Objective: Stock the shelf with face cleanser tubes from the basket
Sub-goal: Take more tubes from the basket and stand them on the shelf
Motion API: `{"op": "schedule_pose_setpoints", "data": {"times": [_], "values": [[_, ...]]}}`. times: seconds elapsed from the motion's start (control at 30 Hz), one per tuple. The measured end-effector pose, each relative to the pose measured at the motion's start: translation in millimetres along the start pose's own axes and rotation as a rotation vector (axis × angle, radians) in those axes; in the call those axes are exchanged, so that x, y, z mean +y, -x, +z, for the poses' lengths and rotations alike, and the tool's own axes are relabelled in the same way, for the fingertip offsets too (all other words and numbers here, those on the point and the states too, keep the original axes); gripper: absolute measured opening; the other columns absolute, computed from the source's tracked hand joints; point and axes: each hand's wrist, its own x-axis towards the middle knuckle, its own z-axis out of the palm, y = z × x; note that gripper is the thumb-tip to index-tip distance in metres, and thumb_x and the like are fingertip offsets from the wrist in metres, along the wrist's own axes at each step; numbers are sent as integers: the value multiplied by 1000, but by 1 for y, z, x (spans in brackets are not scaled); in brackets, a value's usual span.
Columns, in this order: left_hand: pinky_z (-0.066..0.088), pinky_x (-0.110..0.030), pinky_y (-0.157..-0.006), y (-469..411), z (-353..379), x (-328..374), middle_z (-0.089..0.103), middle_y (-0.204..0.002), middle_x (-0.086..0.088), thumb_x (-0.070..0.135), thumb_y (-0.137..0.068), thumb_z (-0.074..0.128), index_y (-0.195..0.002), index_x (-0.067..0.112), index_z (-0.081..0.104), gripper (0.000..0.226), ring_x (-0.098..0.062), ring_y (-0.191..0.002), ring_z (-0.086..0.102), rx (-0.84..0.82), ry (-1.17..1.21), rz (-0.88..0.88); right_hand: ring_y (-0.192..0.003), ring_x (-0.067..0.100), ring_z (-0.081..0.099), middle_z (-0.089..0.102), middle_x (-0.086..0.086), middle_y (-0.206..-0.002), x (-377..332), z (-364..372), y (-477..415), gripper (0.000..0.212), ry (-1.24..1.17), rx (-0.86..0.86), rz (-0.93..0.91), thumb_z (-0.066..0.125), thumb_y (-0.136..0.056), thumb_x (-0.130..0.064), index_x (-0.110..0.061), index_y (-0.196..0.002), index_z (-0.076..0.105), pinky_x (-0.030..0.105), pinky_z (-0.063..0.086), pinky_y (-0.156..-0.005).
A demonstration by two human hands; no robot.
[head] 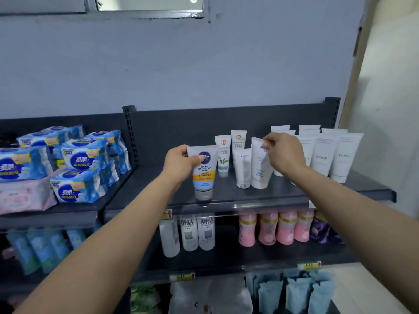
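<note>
Gripped in left hand (179,162), thumb across the front, fingers curled behind: grey-and-yellow plastic cleanser tube with grey cap (202,175), upright, cap down on dark grey metal shelf (294,196), near the front lip. Pinched at its top crimp by right hand (284,155), fingertips close together: white plastic tube with blue print (259,171), cap down, at 3 o'clock of the first. Between them, just beside the pinched one: shorter white tube (242,171). At 12 o'clock of that: two white tubes with red emblems (223,155). At 3 o'clock of right hand: rows of white FLORAL tubes (322,157).
</note>
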Motion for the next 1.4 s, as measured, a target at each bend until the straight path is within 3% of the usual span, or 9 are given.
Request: {"op": "schedule_pose_setpoints", "data": {"times": [0.43, 0.6, 0.77, 0.9, 1.0, 1.17, 1.3, 1.4], "values": [[49, -12, -50, -55, 21, -28, 68, -77, 0, 2, -81, 68, -72, 13, 59, 17, -9, -66, 65, -21, -32, -2, -99, 32, 62, 71, 12, -102, 40, 41, -45, 25, 74, -125, 81, 47, -92, -4, -8, -106, 67, 40, 52, -86], [46, -11, -46, -55, 29, -36, 67, -74, -1, 0, -81, 67, -70, 12, 58, 19, 3, -51, 63, 41, -26, -24, -99, 32, 60, 69, 13, -105, 63, 57, -58, 23, 59, -194, 46, 48, -94, -10, -8, -105, 67, 37, 49, -83], [45, -11, -43, -49, 38, -40, 66, -73, -2, -3, -81, 66, -69, 12, 57, 21, 4, -47, 62, 104, -23, -41, -97, 32, 59, 68, 14, -104, 78, 63, -67, 22, 14, -215, 17, 47, -94, -10, -7, -100, 69, 34, 45, -78], [43, -10, -41, -47, 44, -40, 65, -72, -2, -3, -82, 65, -69, 11, 56, 21, 5, -44, 60, 142, -38, -40, -113, 31, 51, 63, 15, -114, 80, 63, -71, 32, 9, -172, 29, 45, -90, -13, -19, -114, 66, 33, 43, -86], [45, -10, -43, -49, 43, -41, 65, -74, -2, -3, -82, 65, -71, 11, 57, 19, 4, -46, 62, 162, -48, -35, -117, 34, 43, 52, 19, -125, 70, 56, -66, 37, 17, -80, -22, 46, -91, -12, -21, -123, 61, 35, 36, -96], [43, -8, -42, -62, 22, -44, 65, -76, -1, 0, -83, 66, -73, 12, 57, 18, 6, -46, 61, 180, -82, -30, -116, 27, 44, 65, 7, -116, 41, 60, -60, 32, -55, -2, -246, 48, -92, -10, -17, -118, 65, 33, 35, -99], [45, -9, -45, -85, -12, -51, 65, -76, -1, 1, -82, 67, -80, 6, 59, 10, -2, -55, 62, 204, -105, -40, -114, 25, 49, 68, 5, -109, 8, 78, -47, 28, -97, -131, -354, 48, -94, -12, -14, -116, 66, 34, 38, -97], [43, -8, -42, -102, -35, -62, 63, -73, -1, 1, -82, 66, -80, 5, 57, 11, 3, -47, 60, 194, -133, -61, -106, 24, 52, 69, 3, -106, -11, 101, -35, 27, -75, -237, -384, 47, -94, -14, -15, -112, 66, 34, 42, -89]]}}
